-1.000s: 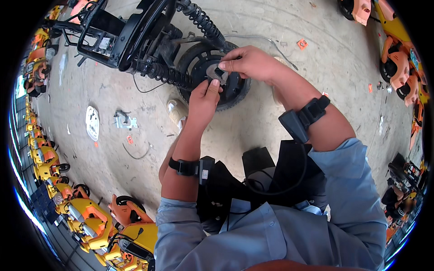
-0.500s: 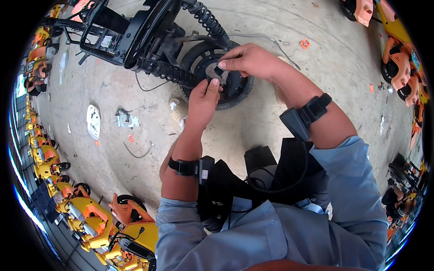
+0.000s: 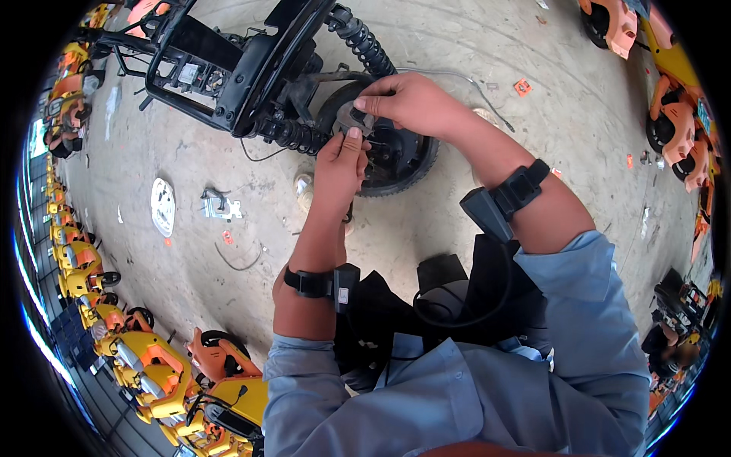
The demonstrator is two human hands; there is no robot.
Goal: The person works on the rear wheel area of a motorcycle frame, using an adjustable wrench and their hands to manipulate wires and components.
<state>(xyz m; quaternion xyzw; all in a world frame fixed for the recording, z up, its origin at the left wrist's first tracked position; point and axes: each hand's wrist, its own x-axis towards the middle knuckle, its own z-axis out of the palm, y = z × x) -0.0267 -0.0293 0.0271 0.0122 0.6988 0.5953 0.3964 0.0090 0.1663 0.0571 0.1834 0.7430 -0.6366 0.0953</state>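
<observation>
My left hand and my right hand are close together above the spoked black rear wheel of a stripped scooter frame. Thumb and fingers of the left hand pinch a small flat grey metal piece. Held between the right thumb and forefinger, a small black part is against the grey piece. Their exact kinds are too small to make out. Two black coil shock absorbers flank the wheel, and the lower one reaches close to my left hand.
A grey cable runs over the concrete floor behind the wheel. To the left lie a white oval cover, a metal bracket and a thin dark wire. Rows of yellow and orange scooters line both sides. Another person is at far right.
The black part in my right hand has come closer to the grey piece, and the hands are nearer each other. The scooter has shifted slightly in view.
</observation>
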